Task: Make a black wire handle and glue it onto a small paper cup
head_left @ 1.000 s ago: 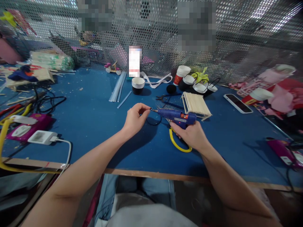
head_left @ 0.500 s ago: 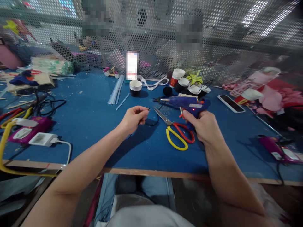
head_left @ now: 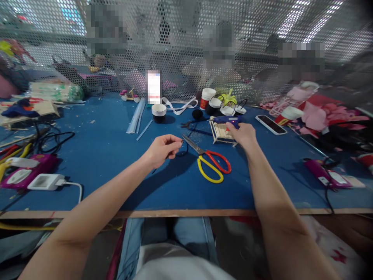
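Observation:
My left hand is closed in a pinch on the end of a thin black cord, which loops down beside the fingers. Further back on the right, my right hand is wrapped round a blue glue gun, its nozzle pointing left. Just under the gun stands a small rack of pale wooden sticks, partly hidden by the gun and fingers. Between the hands lie scissors with one red and one yellow handle, blades towards the left hand.
Clear glue sticks and a black-and-white paper cup are at the back. Pliers, several cups and a phone lie to the right. Purple power strips sit at left and right. A perforated metal screen rises behind.
My right hand has carried the glue gun back, away from me, over the wooden rack, which now shows more. My left hand keeps its pinch. The view has turned slightly right.

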{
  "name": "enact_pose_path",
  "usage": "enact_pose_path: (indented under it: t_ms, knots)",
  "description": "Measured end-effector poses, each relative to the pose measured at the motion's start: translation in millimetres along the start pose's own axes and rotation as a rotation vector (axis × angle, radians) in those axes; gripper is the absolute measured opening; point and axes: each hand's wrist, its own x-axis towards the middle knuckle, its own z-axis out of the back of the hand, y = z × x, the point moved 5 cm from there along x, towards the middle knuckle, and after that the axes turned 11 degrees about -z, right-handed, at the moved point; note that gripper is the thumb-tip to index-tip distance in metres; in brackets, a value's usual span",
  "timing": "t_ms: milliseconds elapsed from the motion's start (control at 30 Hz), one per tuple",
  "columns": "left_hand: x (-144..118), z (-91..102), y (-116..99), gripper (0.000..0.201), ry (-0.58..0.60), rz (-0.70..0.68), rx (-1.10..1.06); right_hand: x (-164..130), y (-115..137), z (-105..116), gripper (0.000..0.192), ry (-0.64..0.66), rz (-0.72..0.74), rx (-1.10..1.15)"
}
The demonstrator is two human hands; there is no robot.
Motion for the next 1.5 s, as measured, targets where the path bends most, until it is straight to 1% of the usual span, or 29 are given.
enact_pose_path:
  t_ms: [100,200,267,333,367,400,467,533,600,700,733,767,833,867,900,933,967,1000,1033,1067,1100,1133,1167,1200,1233,1267,1300,1367,1500]
  knots:
    - [-4,0.3,5,0.015,0.016,0.041,-0.032,0,-5,-7,0.050,-0.020,-0.111,-0.068]
    - [-8,0.2,7,0.020,0.030,0.067,-0.060,-5,-5,-8,0.046,-0.055,-0.125,-0.098]
    - [-11,-0.1,6,0.021,0.028,0.075,-0.080,-11,-1,-2,0.039,-0.133,-0.071,-0.113]
    - [-12,-1.3,6,0.022,0.031,0.077,-0.107,-22,9,8,0.032,-0.204,0.036,-0.068]
    - [-13,-2.2,6,0.022,0.036,0.077,-0.122,-30,17,13,0.029,-0.207,0.100,-0.013]
    - [-13,-3.1,6,0.022,0.039,0.077,-0.138,-39,26,17,0.027,-0.168,0.175,0.059]
    - [-14,-4.6,6,0.023,0.042,0.083,-0.169,-61,47,23,0.027,0.008,0.277,0.235]
    - [-14,-5.5,7,0.024,0.042,0.094,-0.196,-87,71,25,0.027,0.237,0.402,0.402]
    - [-14,-6.1,8,0.024,0.048,0.102,-0.218,-112,91,27,0.026,0.358,0.539,0.497]
    - [-14,-5.9,8,0.023,0.057,0.103,-0.229,-138,107,23,0.041,0.509,0.686,0.580]
    - [-14,-5.4,8,0.023,0.057,0.105,-0.227,-143,108,20,0.042,0.552,0.703,0.578]
    - [-14,-4.8,8,0.023,0.056,0.107,-0.221,-146,107,16,0.037,0.616,0.706,0.554]
    - [-13,-3.0,8,0.023,0.044,0.103,-0.205,-152,101,7,0.021,0.829,0.673,0.471]
    - [-13,-2.1,7,0.022,0.037,0.093,-0.196,-154,96,3,0.020,0.958,0.642,0.450]
    - [-12,-1.2,7,0.022,0.030,0.080,-0.188,-154,92,2,0.024,1.052,0.597,0.478]
    - [-12,-0.4,7,0.022,0.023,0.066,-0.180,-151,89,3,0.029,1.070,0.545,0.554]
    - [-11,0.0,7,0.022,0.022,0.057,-0.172,-143,86,7,0.031,0.987,0.488,0.659]
    - [-11,0.2,8,0.022,0.023,0.053,-0.163,-134,83,12,0.032,0.821,0.439,0.746]
    - [-10,0.0,10,0.022,0.027,0.054,-0.154,-125,79,18,0.031,0.618,0.410,0.794]
    - [-10,-0.1,11,0.022,0.031,0.057,-0.145,-121,77,23,0.028,0.436,0.405,0.796]
    - [-10,-0.3,12,0.023,0.034,0.059,-0.135,-120,77,26,0.027,0.326,0.425,0.762]
    - [-10,-0.3,13,0.023,0.035,0.057,-0.122,-121,80,25,0.026,0.310,0.458,0.723]
    - [-11,-0.2,14,0.023,0.033,0.051,-0.105,-125,83,21,0.026,0.385,0.484,0.703]
    - [-11,0.0,14,0.023,0.030,0.040,-0.083,-129,86,16,0.027,0.506,0.479,0.716]
    - [-11,0.1,14,0.023,0.030,0.028,-0.058,-133,87,11,0.029,0.624,0.451,0.749]
    - [-11,0.1,13,0.022,0.030,0.015,-0.029,-136,87,7,0.031,0.707,0.409,0.788]
    - [-11,-0.1,13,0.021,0.032,0.003,0.000,-138,87,3,0.034,0.746,0.366,0.826]
    - [-12,-0.7,12,0.020,0.036,-0.023,0.065,-140,86,-3,0.036,0.758,0.313,0.878]
    - [-13,-1.0,10,0.016,0.041,-0.088,0.239,-146,90,-14,0.037,0.819,0.303,0.942]
